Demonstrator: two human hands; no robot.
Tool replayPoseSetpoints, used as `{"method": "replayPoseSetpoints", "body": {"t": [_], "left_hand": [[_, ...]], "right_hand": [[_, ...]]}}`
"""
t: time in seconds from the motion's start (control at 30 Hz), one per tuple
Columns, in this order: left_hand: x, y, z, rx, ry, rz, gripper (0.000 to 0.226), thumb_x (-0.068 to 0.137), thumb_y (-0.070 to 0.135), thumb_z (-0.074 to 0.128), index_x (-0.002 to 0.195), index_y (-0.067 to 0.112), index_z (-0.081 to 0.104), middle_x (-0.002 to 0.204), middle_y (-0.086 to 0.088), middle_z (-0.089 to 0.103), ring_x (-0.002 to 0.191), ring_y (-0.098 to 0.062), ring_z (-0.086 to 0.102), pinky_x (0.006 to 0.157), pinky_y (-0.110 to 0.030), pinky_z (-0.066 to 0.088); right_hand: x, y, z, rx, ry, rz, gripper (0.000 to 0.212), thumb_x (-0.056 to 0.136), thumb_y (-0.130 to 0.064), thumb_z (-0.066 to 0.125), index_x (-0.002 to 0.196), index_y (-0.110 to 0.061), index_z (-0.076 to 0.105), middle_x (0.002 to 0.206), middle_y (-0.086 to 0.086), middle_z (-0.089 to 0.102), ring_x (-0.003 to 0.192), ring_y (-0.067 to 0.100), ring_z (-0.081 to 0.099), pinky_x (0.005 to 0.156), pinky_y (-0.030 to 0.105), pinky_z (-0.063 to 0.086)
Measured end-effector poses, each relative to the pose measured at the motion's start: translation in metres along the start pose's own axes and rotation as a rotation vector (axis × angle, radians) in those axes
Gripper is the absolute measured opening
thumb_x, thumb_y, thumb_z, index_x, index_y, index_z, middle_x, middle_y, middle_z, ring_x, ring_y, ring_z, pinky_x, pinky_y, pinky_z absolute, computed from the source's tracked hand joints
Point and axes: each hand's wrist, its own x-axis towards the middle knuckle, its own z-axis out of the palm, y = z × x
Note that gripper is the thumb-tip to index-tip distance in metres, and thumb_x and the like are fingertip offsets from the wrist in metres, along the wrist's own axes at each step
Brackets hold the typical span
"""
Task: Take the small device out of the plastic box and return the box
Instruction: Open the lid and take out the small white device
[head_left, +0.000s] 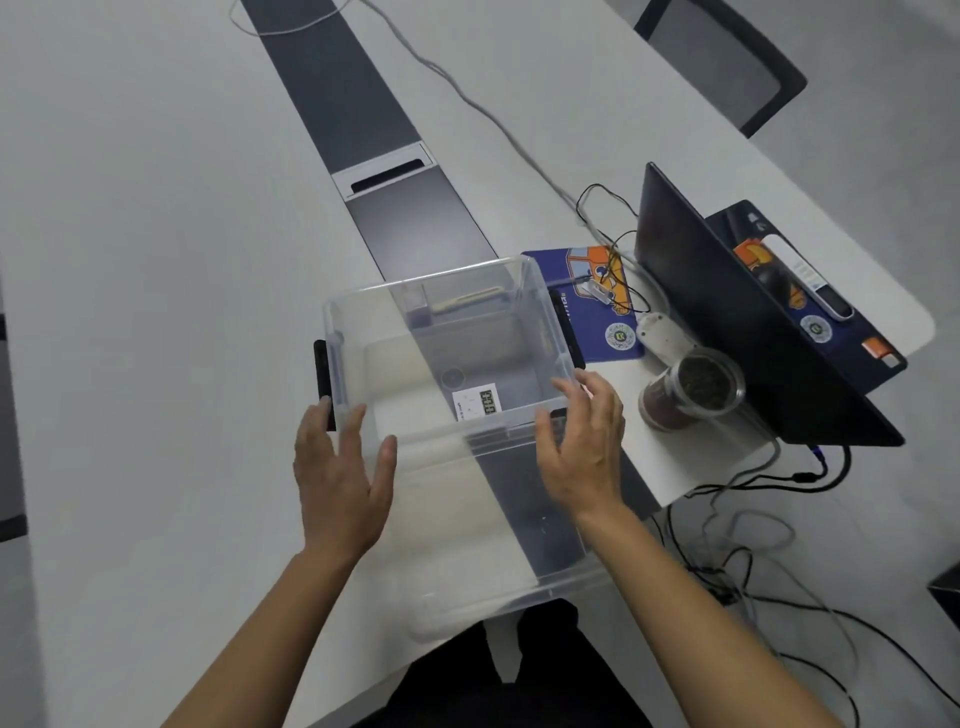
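- Clear plastic box (452, 332) sits on the white table (156, 260), lid off.
- Left hand (340, 478) and right hand (584, 447) flank its near wall, fingers spread, gripping nothing.
- Small device (475, 404) lies inside.

Open table to our left, clutter to our right.

Left of the clear plastic box (447, 364) the white table (156, 260) lies bare, so we could pass freely there. Right of it, the mouse pad (597, 306), a jar (691, 389), the laptop (753, 322) and tangled cables (753, 545) crowd our way.
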Motion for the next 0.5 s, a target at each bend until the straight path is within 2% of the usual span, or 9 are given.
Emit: {"method": "replayPoseSetpoints", "body": {"t": [0.07, 0.13, 0.2, 0.27, 0.33, 0.4, 0.5], "left_hand": [[0.017, -0.007, 0.007, 0.121, -0.143, 0.106, 0.058, 0.096, 0.054, 0.038, 0.136, 0.015, 0.055, 0.156, -0.019, 0.034, 0.15, -0.034, 0.017, 0.114, -0.053, 0.025], [0.022, -0.012, 0.015, 0.175, -0.238, 0.156, 0.066, 0.096, 0.06, 0.029, 0.13, 0.014, 0.062, 0.151, -0.016, 0.045, 0.153, -0.032, 0.01, 0.112, -0.053, 0.029], [0.022, -0.017, 0.022, 0.17, -0.239, 0.184, 0.064, 0.097, 0.058, 0.029, 0.121, 0.012, 0.067, 0.141, -0.014, 0.055, 0.153, -0.032, 0.006, 0.113, -0.05, 0.03], [0.023, -0.02, 0.026, 0.171, -0.219, 0.203, 0.06, 0.098, 0.056, 0.031, 0.115, 0.013, 0.068, 0.139, -0.015, 0.056, 0.153, -0.033, 0.004, 0.116, -0.045, 0.024], [0.024, -0.02, 0.026, 0.198, -0.215, 0.212, 0.058, 0.097, 0.055, 0.031, 0.111, 0.014, 0.069, 0.138, -0.016, 0.056, 0.153, -0.035, 0.005, 0.116, -0.043, 0.02], [0.024, -0.018, 0.025, 0.218, -0.224, 0.202, 0.057, 0.097, 0.056, 0.03, 0.109, 0.015, 0.069, 0.138, -0.016, 0.056, 0.153, -0.035, 0.004, 0.115, -0.044, 0.024], [0.022, -0.016, 0.025, 0.24, -0.221, 0.195, 0.057, 0.098, 0.056, 0.03, 0.109, 0.015, 0.068, 0.137, -0.016, 0.056, 0.153, -0.035, 0.004, 0.114, -0.045, 0.028]], "right_hand": [[0.02, -0.013, 0.004, -0.043, -0.042, -0.102, 0.034, 0.092, -0.031, 0.054, 0.121, -0.015, 0.059, 0.133, 0.009, 0.048, 0.128, 0.024, 0.041, 0.106, 0.039, 0.032], [0.04, -0.022, 0.013, -0.102, -0.17, -0.162, 0.034, 0.091, -0.031, 0.052, 0.118, -0.014, 0.062, 0.126, 0.007, 0.054, 0.12, 0.025, 0.047, 0.101, 0.039, 0.034], [0.059, -0.027, 0.025, -0.124, -0.413, -0.136, 0.035, 0.093, -0.031, 0.05, 0.123, -0.015, 0.061, 0.126, 0.004, 0.056, 0.118, 0.023, 0.05, 0.102, 0.038, 0.036], [0.079, -0.029, 0.036, -0.121, -0.685, -0.063, 0.039, 0.095, -0.029, 0.049, 0.132, -0.018, 0.056, 0.135, 0.004, 0.053, 0.125, 0.024, 0.048, 0.105, 0.039, 0.037], [0.096, -0.031, 0.047, -0.18, -0.882, -0.013, 0.046, 0.094, -0.024, 0.05, 0.14, -0.02, 0.05, 0.144, 0.005, 0.047, 0.131, 0.025, 0.044, 0.107, 0.039, 0.036], [0.108, -0.033, 0.058, -0.281, -0.982, -0.01, 0.051, 0.093, -0.019, 0.051, 0.144, -0.018, 0.046, 0.148, 0.007, 0.044, 0.133, 0.028, 0.044, 0.107, 0.039, 0.036], [0.115, -0.037, 0.075, -0.41, -1.032, -0.05, 0.049, 0.093, -0.012, 0.047, 0.142, -0.015, 0.046, 0.143, 0.012, 0.048, 0.127, 0.033, 0.049, 0.103, 0.043, 0.042]]}}
